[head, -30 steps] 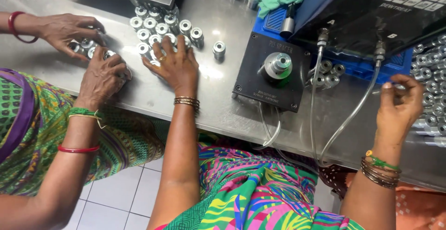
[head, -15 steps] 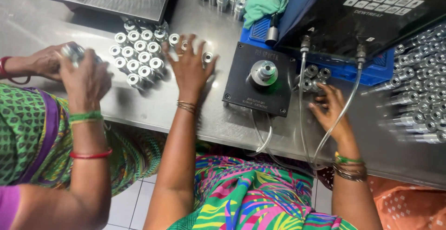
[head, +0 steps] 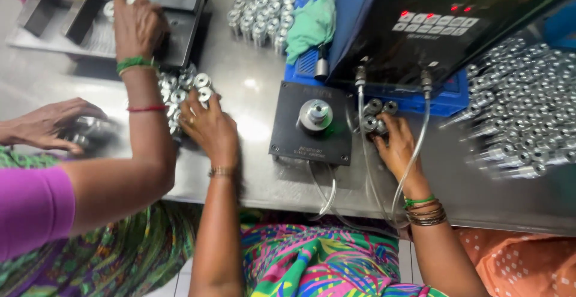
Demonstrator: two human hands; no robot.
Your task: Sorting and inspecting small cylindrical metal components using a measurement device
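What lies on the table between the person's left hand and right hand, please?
In the head view, a black square fixture with a round metal piece on top lies between the left hand and right hand.

A shiny metal table [head: 252,87] holds many things. A black plate [head: 312,126] with a round knob lies in the middle. Small silver rings [head: 186,90] sit to its left. A blue tray [head: 447,99] lies under a black box [head: 432,21]. More silver parts [head: 522,111] lie on the right.

Small shiny metal cylinders [head: 186,93] standing clustered upright, well left of the black fixture plate [head: 312,123]; a few more [head: 377,114] sitting just right of it.
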